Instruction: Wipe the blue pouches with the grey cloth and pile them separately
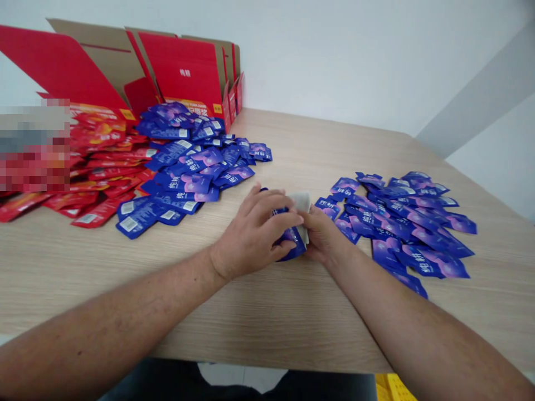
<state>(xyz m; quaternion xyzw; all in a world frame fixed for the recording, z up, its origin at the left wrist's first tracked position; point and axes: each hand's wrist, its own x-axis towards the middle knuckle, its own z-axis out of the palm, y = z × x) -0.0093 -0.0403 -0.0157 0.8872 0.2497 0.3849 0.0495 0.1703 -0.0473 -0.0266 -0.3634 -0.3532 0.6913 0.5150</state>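
Hands (pixel 253 231) hold a blue pouch (pixel 295 252) and white packet (pixel 301 203) between them.

Soft, diffuse light with faint shadows

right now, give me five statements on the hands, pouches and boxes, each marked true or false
1. The left hand and right hand have a blue-purple pouch between them. True.
2. The item beside that pouch is red. False: it is a white item.
3. Red cardboard boxes stand behind the red pouches. True.
4. Those red pouches lie at the picture's right. False: they lie at its left.
5. Yellow plastic shows below the table. True.
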